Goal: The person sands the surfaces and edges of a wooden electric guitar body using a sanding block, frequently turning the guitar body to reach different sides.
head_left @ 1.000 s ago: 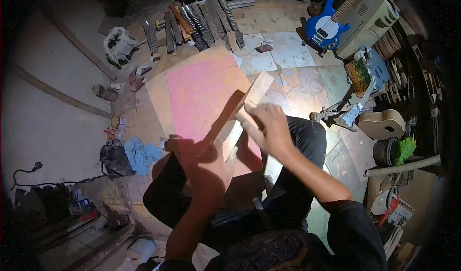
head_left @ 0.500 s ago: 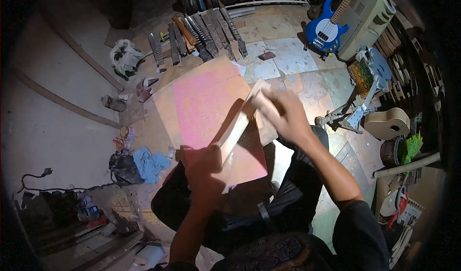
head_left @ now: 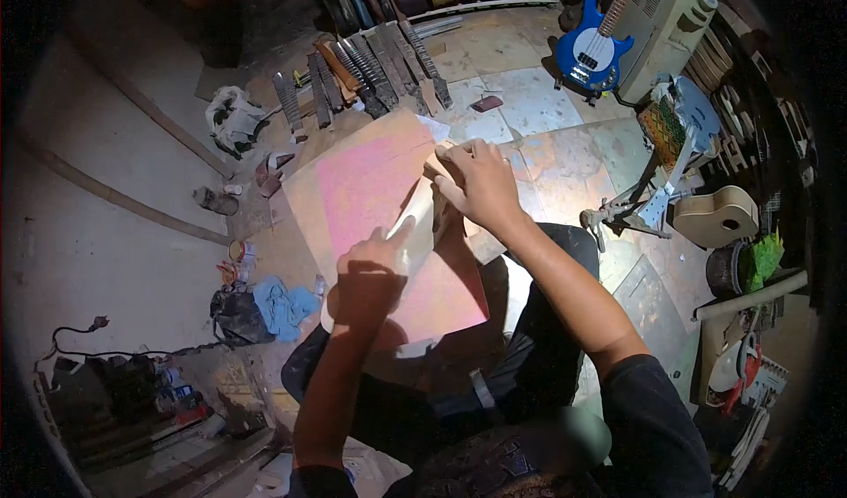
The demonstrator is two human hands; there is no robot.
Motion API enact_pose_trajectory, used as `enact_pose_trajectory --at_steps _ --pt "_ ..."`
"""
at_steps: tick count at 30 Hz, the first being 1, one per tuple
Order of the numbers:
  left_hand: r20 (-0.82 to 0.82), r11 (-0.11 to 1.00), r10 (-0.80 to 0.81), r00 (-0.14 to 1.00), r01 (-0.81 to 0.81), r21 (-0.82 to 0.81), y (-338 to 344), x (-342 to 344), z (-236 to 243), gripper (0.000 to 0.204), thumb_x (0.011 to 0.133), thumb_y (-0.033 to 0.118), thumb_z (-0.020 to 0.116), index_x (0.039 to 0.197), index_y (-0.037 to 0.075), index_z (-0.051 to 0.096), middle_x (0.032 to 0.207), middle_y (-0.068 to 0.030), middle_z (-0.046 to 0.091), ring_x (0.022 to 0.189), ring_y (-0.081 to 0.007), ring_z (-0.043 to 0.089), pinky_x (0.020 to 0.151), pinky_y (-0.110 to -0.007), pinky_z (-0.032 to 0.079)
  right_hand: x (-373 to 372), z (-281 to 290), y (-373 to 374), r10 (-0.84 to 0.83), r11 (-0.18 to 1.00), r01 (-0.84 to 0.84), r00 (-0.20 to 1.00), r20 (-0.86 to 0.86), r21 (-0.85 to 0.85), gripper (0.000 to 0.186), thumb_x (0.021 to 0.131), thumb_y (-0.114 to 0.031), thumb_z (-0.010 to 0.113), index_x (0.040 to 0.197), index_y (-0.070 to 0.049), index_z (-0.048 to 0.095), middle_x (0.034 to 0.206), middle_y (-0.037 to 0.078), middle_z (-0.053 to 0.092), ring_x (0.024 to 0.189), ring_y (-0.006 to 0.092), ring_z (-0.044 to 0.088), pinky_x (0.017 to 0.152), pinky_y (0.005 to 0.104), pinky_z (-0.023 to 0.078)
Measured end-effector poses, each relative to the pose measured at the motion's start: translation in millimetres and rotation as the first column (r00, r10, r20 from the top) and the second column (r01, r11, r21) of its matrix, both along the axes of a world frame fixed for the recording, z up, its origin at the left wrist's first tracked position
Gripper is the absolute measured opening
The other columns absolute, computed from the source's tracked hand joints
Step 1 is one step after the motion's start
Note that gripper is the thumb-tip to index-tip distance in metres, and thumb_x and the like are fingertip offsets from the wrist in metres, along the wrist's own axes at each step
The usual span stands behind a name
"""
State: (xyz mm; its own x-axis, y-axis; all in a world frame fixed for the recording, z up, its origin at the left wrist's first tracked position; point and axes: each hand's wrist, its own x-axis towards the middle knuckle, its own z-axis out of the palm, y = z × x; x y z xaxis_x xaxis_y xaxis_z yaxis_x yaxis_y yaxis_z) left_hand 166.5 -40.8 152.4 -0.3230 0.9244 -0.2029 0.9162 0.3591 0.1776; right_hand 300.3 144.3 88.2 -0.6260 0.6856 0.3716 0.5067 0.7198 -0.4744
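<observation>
Floor point(head_left: 529, 101): pale tiles, cluttered on every side. Pink board point(head_left: 371, 198) lies flat across the seated person's lap, tilted away toward the far edge, in the middle of the view. Blue electric guitar point(head_left: 591, 52) stands top right against a cream cabinet point(head_left: 662, 13). Pale unfinished guitar body point(head_left: 719, 218) at right, just beside a metal stand point(head_left: 640, 207). Row of guitar necks point(head_left: 371, 70) laid out on the floor beyond the board. Blue rag point(head_left: 282, 304) next to a dark bundle at left.

Wood strip point(head_left: 423, 220): light, narrow, lying on the pink board, running from the left hand up to the right hand.

Left hand point(head_left: 371, 273): in shadow, closed on the near end of the strip, index finger stretched along it. Right hand point(head_left: 476, 185): wrapped over the far end of the strip, fingers curled, grasping it. The two hands sit close together, near the board's right edge.
</observation>
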Motion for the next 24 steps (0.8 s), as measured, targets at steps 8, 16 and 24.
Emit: enact_pose_trajectory --at_steps 8,16,24 --pt "0.284 0.996 -0.039 0.958 0.013 0.091 -21.1 -24.1 24.0 0.056 0.09 0.018 0.067 0.146 0.017 0.062 0.117 -0.018 0.071 0.103 -0.0367 0.071 0.091 -0.044 0.055 -4.1 -2.6 2.8 -0.027 1.0 0.027 1.0 0.004 0.012 0.044 0.087 -0.035 0.077 0.127 -0.016 0.071 0.117 0.015 0.064 0.108 0.0379 0.06 0.09 0.0502 0.051" --pt "0.075 0.97 -0.047 0.996 0.063 -0.234 3.7 -5.7 7.7 0.06 0.096 0.016 0.062 0.155 0.021 0.052 0.125 -0.0211 0.065 0.101 -0.0338 0.071 0.092 -0.046 0.057 4.1 -6.4 -5.0 -0.028 0.999 0.029 0.998 -0.05 0.029 0.043 0.087 -0.034 0.077 0.126 -0.016 0.071 0.115 0.016 0.065 0.108 0.0388 0.061 0.092 0.0498 0.051" --pt "0.038 0.977 -0.006 0.999 -0.002 0.215 -73.0 62.4 -7.3 0.053 0.095 0.016 0.063 0.148 0.019 0.059 0.128 -0.0101 0.065 0.116 -0.0264 0.063 0.096 -0.041 0.055 53.2 -14.0 -17.0 0.002 0.996 0.008 0.995 -0.101 0.093 0.042 0.086 -0.017 0.08 0.124 -0.004 0.07 0.11 0.019 0.065 0.099 0.0389 0.062 0.086 0.0466 0.051"
